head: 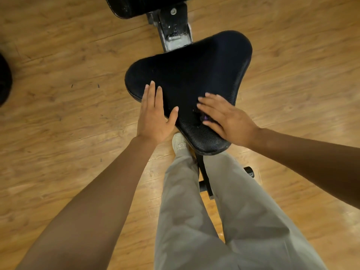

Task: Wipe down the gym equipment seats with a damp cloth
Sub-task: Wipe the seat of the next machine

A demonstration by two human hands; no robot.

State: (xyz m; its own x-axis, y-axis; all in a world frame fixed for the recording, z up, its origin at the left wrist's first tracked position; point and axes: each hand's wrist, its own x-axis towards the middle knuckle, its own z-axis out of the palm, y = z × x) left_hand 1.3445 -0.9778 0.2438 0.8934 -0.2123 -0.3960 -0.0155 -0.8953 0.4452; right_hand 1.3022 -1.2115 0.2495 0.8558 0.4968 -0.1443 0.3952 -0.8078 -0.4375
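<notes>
Seat narrow end toward person | hands flat on it

Seat centre, on a frame post running back to a second pad behind. Left hand flat on the seat's left edge; right hand flat on its near right part. Legs before the seat, shoe under its near corner.

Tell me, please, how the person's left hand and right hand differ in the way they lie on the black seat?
The left hand lies at the black seat's left edge, fingers pointing away, nothing under it. The right hand lies nearer the seat's front, fingers pointing left, over something small and purple, too hidden to identify. Both lie flat, fingers straight.
</notes>
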